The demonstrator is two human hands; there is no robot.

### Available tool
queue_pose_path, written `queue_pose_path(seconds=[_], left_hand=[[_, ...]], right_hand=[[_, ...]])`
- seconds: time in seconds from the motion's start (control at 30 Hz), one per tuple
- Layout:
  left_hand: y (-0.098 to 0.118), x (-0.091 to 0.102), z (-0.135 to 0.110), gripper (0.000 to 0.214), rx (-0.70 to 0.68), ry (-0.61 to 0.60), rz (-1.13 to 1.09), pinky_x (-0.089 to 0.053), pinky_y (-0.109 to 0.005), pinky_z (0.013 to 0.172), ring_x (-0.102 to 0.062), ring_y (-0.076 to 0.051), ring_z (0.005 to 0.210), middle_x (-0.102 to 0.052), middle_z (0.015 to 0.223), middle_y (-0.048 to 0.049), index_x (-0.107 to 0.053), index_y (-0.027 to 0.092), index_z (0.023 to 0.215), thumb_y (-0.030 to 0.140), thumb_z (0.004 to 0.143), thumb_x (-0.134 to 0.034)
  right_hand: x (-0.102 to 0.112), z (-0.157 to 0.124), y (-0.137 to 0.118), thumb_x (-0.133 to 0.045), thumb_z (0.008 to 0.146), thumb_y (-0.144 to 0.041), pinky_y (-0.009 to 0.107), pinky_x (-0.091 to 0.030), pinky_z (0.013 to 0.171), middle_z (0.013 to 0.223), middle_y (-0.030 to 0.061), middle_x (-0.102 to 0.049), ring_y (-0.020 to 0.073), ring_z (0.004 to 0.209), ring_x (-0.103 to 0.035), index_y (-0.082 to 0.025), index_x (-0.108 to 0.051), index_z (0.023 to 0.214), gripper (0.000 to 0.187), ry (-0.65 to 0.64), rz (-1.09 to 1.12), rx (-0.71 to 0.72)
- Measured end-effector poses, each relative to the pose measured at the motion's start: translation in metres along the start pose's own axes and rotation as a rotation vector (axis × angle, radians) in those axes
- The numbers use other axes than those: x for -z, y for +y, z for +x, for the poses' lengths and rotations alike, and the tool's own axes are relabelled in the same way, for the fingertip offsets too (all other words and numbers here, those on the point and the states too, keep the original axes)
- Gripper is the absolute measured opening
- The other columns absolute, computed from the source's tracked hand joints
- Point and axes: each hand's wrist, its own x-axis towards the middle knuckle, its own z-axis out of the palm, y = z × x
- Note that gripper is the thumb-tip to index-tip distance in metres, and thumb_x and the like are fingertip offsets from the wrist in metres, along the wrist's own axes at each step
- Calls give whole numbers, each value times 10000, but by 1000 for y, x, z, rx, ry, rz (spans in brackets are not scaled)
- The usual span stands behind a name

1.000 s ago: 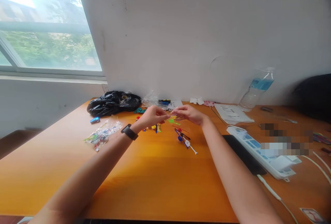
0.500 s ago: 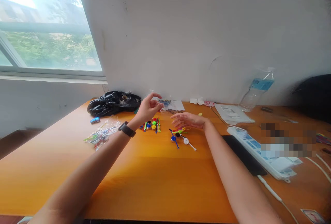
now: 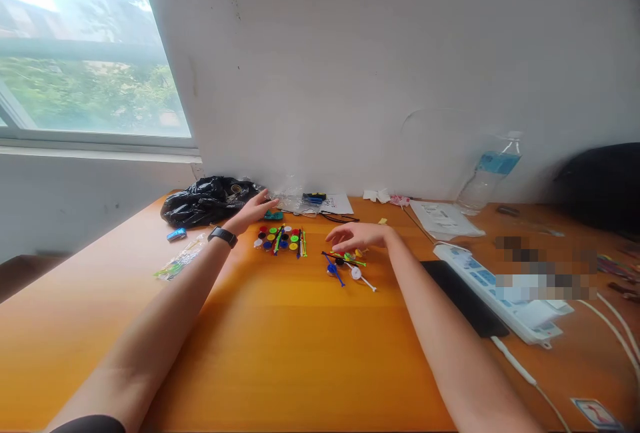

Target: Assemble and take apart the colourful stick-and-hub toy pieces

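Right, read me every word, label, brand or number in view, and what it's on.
No text can be read.
Blue label on the bottle: too blurred.
Sheet beside the bottle: print too small.
White paper by the wall: marks too small.
Card at bottom right: too blurred.

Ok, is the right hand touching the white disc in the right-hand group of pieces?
Apart. The head view shows a gap between the right hand and the white disc, with a green rod visible in between.
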Motion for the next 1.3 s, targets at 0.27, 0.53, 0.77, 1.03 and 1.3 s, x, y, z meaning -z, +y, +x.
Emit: queue_pose_path(seconds=[0.27, 0.53, 0.77, 1.03, 1.3], left_hand=[[-8, -2, 15, 744, -132, 213, 797, -354, -505, 1142, -489, -441, 1368, -596, 1424, -231, -529, 143, 1488, 521, 863, -668], [-13, 8, 6, 663, -56, 218, 970, -383, -575, 1062, -355, -568, 1395, -323, 1626, -279, -580, 174, 1429, 468, 848, -707], [16, 20, -3, 586, -294, 301, 832, -347, -554, 1166, -430, -451, 1378, -555, 1493, -175, -628, 187, 1417, 431, 884, -658], [58, 7, -24, 366, -494, -112, 507, -541, -366, 900, -714, -287, 1018, -782, 1114, -95, -783, 205, 1131, 446, 899, -635], [67, -23, -36, 283, -574, -252, 479, -563, -314, 868, -729, -247, 995, -790, 1079, -81, -792, 214, 1105, 378, 930, -642]], right_hand=[[-15, 19, -31, -950, 469, -662, 250, -453, 599, 959, 41, -775, 197, 805, -687, -216, -760, 972, 699, -125, -373, -175], [-7, 9, -30, -918, 526, -572, 282, -407, 580, 775, 17, -743, 179, 678, -635, -218, -765, 772, 457, -83, -512, -230], [-13, 15, -34, -890, 624, -510, 287, -452, 633, 963, 49, -791, 234, 842, -699, -232, -773, 882, 397, 76, -475, -135], [-16, 31, -23, -820, 757, -381, 267, -497, 668, 933, 66, -802, 216, 826, -710, -194, -728, 859, 232, 190, -261, 47], [-8, 26, -18, -713, 838, -379, 285, -471, 746, 974, 61, -748, 194, 885, -647, -185, -693, 905, 207, 448, -76, 118]])
